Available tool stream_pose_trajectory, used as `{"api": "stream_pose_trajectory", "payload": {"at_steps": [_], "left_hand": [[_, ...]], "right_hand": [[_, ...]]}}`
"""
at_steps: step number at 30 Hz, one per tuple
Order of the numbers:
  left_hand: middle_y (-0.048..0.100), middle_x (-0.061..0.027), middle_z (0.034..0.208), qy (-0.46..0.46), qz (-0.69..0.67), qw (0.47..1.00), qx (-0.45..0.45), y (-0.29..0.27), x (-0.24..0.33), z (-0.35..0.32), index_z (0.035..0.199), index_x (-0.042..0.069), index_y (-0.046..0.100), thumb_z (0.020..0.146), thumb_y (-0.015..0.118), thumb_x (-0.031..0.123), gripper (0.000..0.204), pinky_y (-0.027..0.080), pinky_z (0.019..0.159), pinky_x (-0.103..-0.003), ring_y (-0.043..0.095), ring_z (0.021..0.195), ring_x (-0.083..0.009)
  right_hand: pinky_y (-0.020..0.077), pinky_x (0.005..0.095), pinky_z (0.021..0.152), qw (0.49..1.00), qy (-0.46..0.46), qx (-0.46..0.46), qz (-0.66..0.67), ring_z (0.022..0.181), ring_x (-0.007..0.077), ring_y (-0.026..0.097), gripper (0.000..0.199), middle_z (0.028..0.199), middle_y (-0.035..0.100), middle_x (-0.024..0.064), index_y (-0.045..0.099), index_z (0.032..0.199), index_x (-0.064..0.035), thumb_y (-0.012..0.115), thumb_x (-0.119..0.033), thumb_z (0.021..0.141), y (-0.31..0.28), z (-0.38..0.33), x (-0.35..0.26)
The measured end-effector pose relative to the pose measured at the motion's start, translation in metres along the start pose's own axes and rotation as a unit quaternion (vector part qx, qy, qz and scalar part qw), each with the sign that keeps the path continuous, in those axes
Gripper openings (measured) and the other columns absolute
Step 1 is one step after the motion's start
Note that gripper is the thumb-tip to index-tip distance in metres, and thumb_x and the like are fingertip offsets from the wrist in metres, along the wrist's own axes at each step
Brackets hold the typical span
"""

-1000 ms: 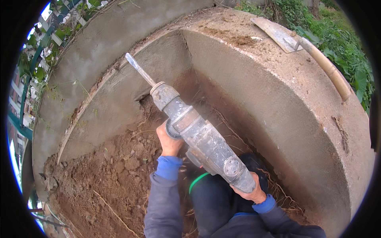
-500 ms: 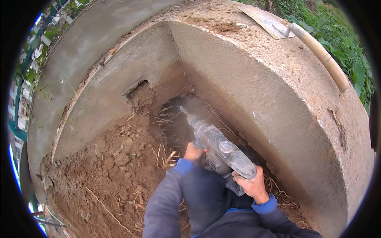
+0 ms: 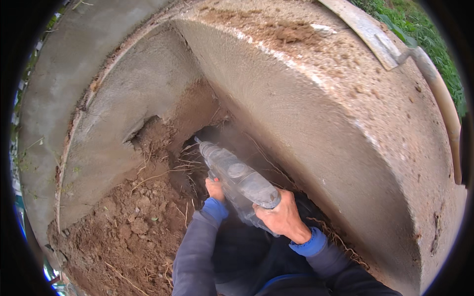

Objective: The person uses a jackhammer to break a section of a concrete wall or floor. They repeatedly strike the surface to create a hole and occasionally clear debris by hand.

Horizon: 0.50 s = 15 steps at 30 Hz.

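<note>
A dusty grey rotary hammer (image 3: pixel 240 172) slants away from me, pointing to the far left. My left hand (image 3: pixel 215 189) is closed round its front side handle, whose grip is mostly hidden. At the back, my right hand (image 3: pixel 284 215) wraps the rear handle. The bit (image 3: pixel 197 140) reaches the mouth of a dark hollow (image 3: pixel 213 132) at the foot of the wall corner; its tip is hard to make out in the haze. Thin pale roots (image 3: pixel 183 166) stick out of the soil beside the tool.
Concrete walls (image 3: pixel 296 118) meet in a corner ahead and run along my right. A broken gap (image 3: pixel 143 127) opens in the left wall. Loose brown soil (image 3: pixel 116 217) heaps up at left. A hoe (image 3: pixel 442 96) lies on the right wall's gritty top, near green plants (image 3: pixel 424 24).
The view has shifted, with walls and hoe sitting differently in the picture. The rotary hammer has advanced toward the hollow, and less of its bit shows. Both hands keep their grip.
</note>
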<state>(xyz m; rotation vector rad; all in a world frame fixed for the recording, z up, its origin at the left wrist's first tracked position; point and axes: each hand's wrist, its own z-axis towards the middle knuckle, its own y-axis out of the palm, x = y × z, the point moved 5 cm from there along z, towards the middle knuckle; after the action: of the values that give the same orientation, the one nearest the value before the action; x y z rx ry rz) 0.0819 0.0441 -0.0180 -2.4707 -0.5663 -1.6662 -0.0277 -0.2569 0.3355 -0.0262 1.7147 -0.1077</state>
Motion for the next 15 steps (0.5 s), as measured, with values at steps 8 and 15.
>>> {"api": "stream_pose_trajectory", "payload": {"at_steps": [8, 15], "left_hand": [[0.060, -0.0094, 0.108, 0.053, 0.055, 0.997, -0.003, -0.001, 0.018, -0.028, 0.117, 0.002, 0.057, 0.095, 0.053, 0.017, 0.027, 0.051, 0.082, -0.036, 0.058, 0.096, -0.0185], [0.067, -0.0079, 0.095, 0.106, 0.176, 0.977, -0.047, -0.004, 0.083, -0.049, 0.107, 0.000, 0.065, 0.078, 0.054, -0.011, 0.033, 0.052, 0.078, -0.038, 0.063, 0.082, -0.0219]], "right_hand": [[0.0554, 0.0339, 0.075, 0.998, -0.054, -0.005, -0.016, 0.083, 0.0250, 0.074, 0.029, 0.090, 0.074, 0.0169, 0.068, 0.104, 0.0037, 0.072, -0.001, 0.076, 0.005, 0.000, -0.006], [0.0551, 0.0333, 0.073, 0.998, -0.002, 0.028, 0.061, 0.081, 0.0221, 0.072, 0.028, 0.091, 0.073, 0.0155, 0.068, 0.106, 0.0041, 0.070, 0.002, 0.078, 0.021, -0.015, 0.004]]}}
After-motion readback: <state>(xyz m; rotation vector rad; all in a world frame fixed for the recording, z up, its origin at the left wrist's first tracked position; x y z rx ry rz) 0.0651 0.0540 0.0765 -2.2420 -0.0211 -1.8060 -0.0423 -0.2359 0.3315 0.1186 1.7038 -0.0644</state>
